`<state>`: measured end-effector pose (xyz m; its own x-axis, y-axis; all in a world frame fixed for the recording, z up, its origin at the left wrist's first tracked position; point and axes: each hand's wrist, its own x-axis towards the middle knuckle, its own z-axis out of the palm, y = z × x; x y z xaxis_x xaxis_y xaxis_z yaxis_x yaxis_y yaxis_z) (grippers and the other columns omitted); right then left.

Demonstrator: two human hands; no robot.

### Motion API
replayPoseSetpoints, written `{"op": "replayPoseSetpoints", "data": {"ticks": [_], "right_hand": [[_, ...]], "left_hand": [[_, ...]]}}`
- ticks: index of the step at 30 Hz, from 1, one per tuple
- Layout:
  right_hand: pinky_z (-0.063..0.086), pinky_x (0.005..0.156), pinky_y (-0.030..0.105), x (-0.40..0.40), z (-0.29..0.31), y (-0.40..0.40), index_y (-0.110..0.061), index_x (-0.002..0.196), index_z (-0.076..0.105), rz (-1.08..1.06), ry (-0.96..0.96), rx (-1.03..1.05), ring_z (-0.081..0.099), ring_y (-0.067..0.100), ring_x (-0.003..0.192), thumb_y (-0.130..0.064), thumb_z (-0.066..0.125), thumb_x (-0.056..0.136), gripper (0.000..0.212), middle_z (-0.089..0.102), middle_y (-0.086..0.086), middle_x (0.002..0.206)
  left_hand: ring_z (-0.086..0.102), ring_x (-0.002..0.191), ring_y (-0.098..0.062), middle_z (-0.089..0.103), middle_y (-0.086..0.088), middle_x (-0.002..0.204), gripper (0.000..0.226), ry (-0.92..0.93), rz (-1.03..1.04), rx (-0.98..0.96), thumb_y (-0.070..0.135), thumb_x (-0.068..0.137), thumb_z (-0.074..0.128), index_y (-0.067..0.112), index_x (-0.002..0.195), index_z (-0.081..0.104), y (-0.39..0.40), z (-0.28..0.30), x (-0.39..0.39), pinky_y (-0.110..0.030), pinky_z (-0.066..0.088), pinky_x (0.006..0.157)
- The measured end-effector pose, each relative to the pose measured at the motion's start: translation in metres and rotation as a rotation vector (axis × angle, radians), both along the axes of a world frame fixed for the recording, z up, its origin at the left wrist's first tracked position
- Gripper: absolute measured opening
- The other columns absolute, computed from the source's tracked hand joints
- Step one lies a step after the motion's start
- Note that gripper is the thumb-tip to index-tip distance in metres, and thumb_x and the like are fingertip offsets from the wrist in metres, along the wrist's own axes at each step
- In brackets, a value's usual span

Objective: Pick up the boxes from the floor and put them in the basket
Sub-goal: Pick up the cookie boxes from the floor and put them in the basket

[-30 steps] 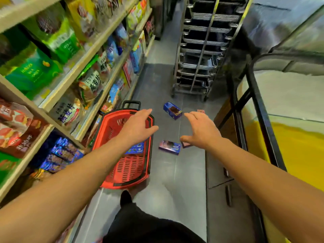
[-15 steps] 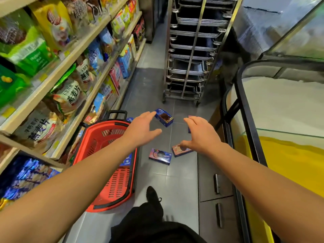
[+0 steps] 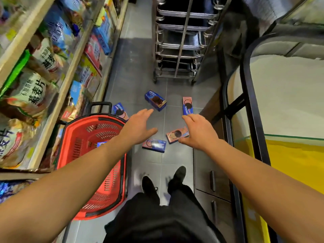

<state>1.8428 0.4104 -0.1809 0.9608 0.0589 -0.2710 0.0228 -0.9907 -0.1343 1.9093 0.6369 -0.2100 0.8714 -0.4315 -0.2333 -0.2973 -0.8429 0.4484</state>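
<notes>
Several cookie boxes lie on the grey tiled floor. A blue box (image 3: 155, 100) is farthest, a pink-and-blue box (image 3: 187, 105) to its right, and a blue-and-pink box (image 3: 120, 111) leans by the basket's far rim. Nearer are a flat box (image 3: 154, 145) and a pink box (image 3: 176, 135). The red basket (image 3: 77, 137) stands at the left with a blue box (image 3: 101, 144) inside, mostly hidden by my arm. My left hand (image 3: 138, 128) hovers open above the floor beside the basket. My right hand (image 3: 198, 132) is open, fingers spread, over the pink box's right end.
Shelves (image 3: 57, 92) of snack bags line the left side. A metal tray rack on wheels (image 3: 180, 41) blocks the aisle ahead. A glass display counter (image 3: 280, 102) with drawers (image 3: 212, 181) runs along the right. My black shoes (image 3: 149, 186) stand on the tiles below.
The view has tilted down and back, so my feet and more boxes show. Both hands stay open and stretched forward over the boxes.
</notes>
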Motion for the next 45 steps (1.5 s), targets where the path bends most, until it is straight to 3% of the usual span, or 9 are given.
{"op": "replayPoseSetpoints", "data": {"ticks": [14,19,22,27,31,35,38,42,45], "right_hand": [[0.038,0.106,0.042,0.124,-0.113,-0.053,-0.019,0.141,0.040,0.085,0.254,-0.049,0.041,0.029,0.129,-0.062,0.064,0.077,0.080,0.047,0.004,0.141],[0.043,0.098,0.042,0.150,-0.176,-0.035,-0.017,0.130,0.047,0.126,0.348,-0.008,0.046,0.034,0.123,-0.059,0.066,0.071,0.075,0.050,0.006,0.131],[0.040,0.103,0.044,0.156,-0.221,-0.027,-0.016,0.142,0.037,0.102,0.431,0.023,0.033,0.039,0.137,-0.052,0.065,0.076,0.080,0.034,0.009,0.150],[0.040,0.104,0.040,0.168,-0.324,-0.021,-0.018,0.156,0.012,0.042,0.466,0.068,0.040,0.034,0.132,-0.057,0.066,0.077,0.103,0.030,0.007,0.156],[0.045,0.097,0.039,0.170,-0.424,-0.016,-0.019,0.146,0.032,-0.109,0.607,0.153,0.046,0.034,0.124,-0.050,0.072,0.073,0.089,0.048,0.009,0.137],[0.046,0.096,0.040,0.165,-0.525,-0.012,-0.021,0.145,0.033,-0.205,0.667,0.193,0.045,0.032,0.125,-0.046,0.077,0.070,0.090,0.045,0.005,0.137],[0.046,0.098,0.040,0.158,-0.598,-0.005,-0.021,0.146,0.032,-0.170,0.667,0.202,0.043,0.032,0.127,-0.043,0.076,0.070,0.090,0.042,0.006,0.140],[0.041,0.103,0.041,0.154,-0.670,0.003,-0.017,0.148,0.029,-0.069,0.623,0.206,0.038,0.031,0.130,-0.042,0.078,0.069,0.096,0.038,0.009,0.144],[0.035,0.108,0.043,0.152,-0.719,0.008,-0.017,0.151,0.023,-0.014,0.587,0.187,0.034,0.033,0.134,-0.047,0.079,0.067,0.106,0.033,0.008,0.149]], "left_hand": [[0.043,0.131,-0.035,0.044,-0.020,0.144,0.077,0.148,0.041,0.061,0.024,0.073,0.075,0.006,0.141,0.044,-0.057,-0.089,0.070,-0.038,0.033,0.110],[0.045,0.129,-0.035,0.045,-0.020,0.143,0.083,0.174,0.110,0.100,0.027,0.066,0.078,0.009,0.140,0.046,-0.040,-0.156,0.084,-0.035,0.031,0.109],[0.041,0.133,-0.035,0.040,-0.020,0.146,0.087,0.233,0.133,0.128,0.020,0.066,0.079,0.010,0.143,0.041,-0.031,-0.203,0.091,-0.036,0.028,0.111],[0.028,0.141,-0.034,0.026,-0.018,0.155,0.100,0.285,0.045,0.222,0.032,0.071,0.077,0.013,0.151,0.021,-0.016,-0.310,0.109,-0.038,0.020,0.115],[0.029,0.138,-0.034,0.022,-0.016,0.157,0.102,0.361,-0.003,0.242,0.035,0.071,0.076,0.014,0.152,0.018,-0.018,-0.398,0.116,-0.038,0.021,0.115],[0.032,0.134,-0.036,0.023,-0.015,0.156,0.109,0.411,-0.019,0.229,0.029,0.063,0.081,0.019,0.152,0.019,-0.021,-0.496,0.117,-0.044,0.033,0.110],[0.025,0.138,-0.034,0.021,-0.014,0.156,0.108,0.476,0.002,0.280,0.027,0.063,0.080,0.021,0.152,0.018,-0.026,-0.567,0.113,-0.043,0.026,0.111],[0.037,0.131,-0.039,0.033,-0.018,0.151,0.101,0.321,-0.093,0.380,0.033,0.062,0.077,0.014,0.148,0.029,-0.027,-0.644,0.105,-0.048,0.032,0.102],[0.028,0.138,-0.043,0.028,-0.017,0.154,0.101,0.245,-0.116,0.416,0.039,0.061,0.075,0.017,0.148,0.030,-0.032,-0.693,0.101,-0.054,0.027,0.106]]}}
